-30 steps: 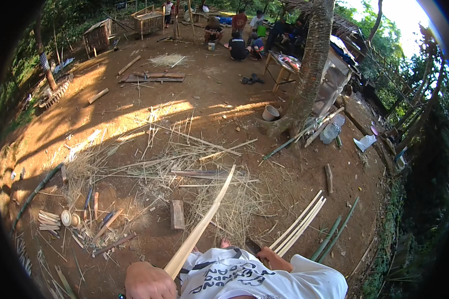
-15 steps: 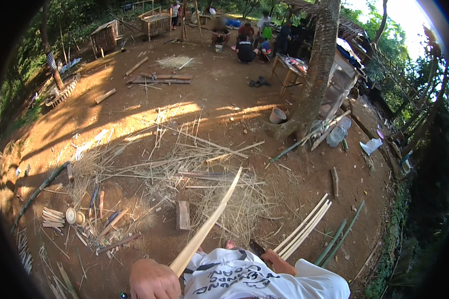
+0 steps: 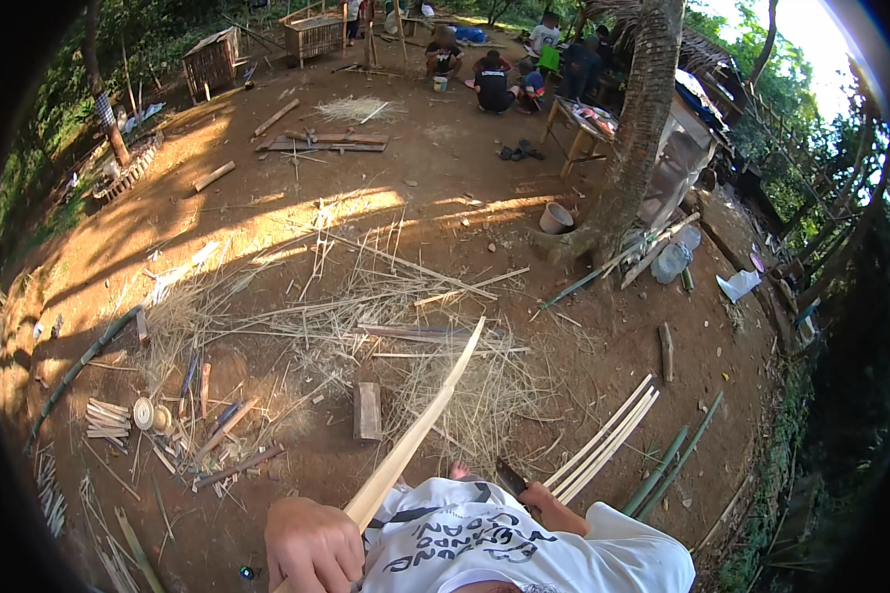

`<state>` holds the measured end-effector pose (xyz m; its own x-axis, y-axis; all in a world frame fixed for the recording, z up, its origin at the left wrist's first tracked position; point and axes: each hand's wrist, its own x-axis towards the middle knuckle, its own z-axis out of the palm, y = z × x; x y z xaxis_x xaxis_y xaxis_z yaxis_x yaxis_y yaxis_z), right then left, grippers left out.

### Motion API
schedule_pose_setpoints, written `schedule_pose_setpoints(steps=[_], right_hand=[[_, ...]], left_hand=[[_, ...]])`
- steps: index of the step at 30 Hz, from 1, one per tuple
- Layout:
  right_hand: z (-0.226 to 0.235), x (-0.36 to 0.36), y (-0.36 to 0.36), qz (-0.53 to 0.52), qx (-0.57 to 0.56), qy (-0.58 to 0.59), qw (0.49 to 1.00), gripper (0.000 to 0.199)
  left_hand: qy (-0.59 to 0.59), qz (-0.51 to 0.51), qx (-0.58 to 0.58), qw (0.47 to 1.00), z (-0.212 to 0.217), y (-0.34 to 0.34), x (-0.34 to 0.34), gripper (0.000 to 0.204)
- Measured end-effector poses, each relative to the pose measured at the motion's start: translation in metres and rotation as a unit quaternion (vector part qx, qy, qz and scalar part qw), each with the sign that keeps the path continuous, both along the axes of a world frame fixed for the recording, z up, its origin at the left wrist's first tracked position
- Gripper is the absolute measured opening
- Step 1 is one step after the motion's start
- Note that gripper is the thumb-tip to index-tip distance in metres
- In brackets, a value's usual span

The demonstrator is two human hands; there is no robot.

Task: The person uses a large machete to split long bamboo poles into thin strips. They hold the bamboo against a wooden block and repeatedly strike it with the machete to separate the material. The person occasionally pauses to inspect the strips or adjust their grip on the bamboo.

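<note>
A long, pale bamboo strip (image 3: 410, 442) slants up and away from my left hand (image 3: 313, 544), whose fingers are wrapped round its near part. The strip's far end narrows above the scattered shavings. Close to my body, on the right, my right hand (image 3: 541, 500) is closed round the handle of a knife (image 3: 510, 478). The dark blade points up and left, apart from the strip. My white shirt hides part of the right forearm, and the knife's handle is mostly covered by my fingers.
Bamboo shavings (image 3: 475, 395) litter the ground ahead, around a wooden block (image 3: 367, 411). Pale split strips (image 3: 608, 445) and green bamboo poles (image 3: 658, 469) lie on the right. Short sticks (image 3: 107, 419) are piled at left. Beyond a tree trunk (image 3: 633, 148), several people crouch.
The whole view has shifted slightly. My left hand sits a little higher and further right in the picture, still gripping the strip. The knife stays in my right hand.
</note>
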<state>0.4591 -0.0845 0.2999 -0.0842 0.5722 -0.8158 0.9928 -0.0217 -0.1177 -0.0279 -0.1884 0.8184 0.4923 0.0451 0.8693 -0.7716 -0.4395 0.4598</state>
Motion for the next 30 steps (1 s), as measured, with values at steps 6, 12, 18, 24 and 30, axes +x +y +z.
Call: schedule_pose_setpoints(steps=[6, 12, 18, 24, 30], right_hand=[[0.05, -0.046, -0.002, -0.032, -0.007, 0.024, 0.999, 0.055], [0.045, -0.031, -0.017, -0.068, 0.062, 0.005, 0.996, 0.053], [0.097, -0.072, -0.014, -0.088, 0.249, 0.117, 0.957, 0.045], [0.202, -0.145, 0.019, -0.107, 0.31, 0.332, 0.885, 0.053], [0.318, -0.212, 0.026, 0.036, 0.323, 0.444, 0.835, 0.051]], left_hand=[[0.013, 0.028, -0.003, 1.0, -0.007, -0.013, -0.007, 0.027], [-0.016, 0.045, 0.019, 0.999, -0.019, 0.007, -0.025, 0.023], [-0.071, 0.261, -0.053, 0.961, -0.021, -0.004, -0.034, 0.021], [-0.135, 0.291, -0.062, 0.945, -0.033, -0.009, -0.05, 0.022], [-0.223, 0.418, -0.109, 0.874, -0.038, -0.011, -0.029, 0.033]])
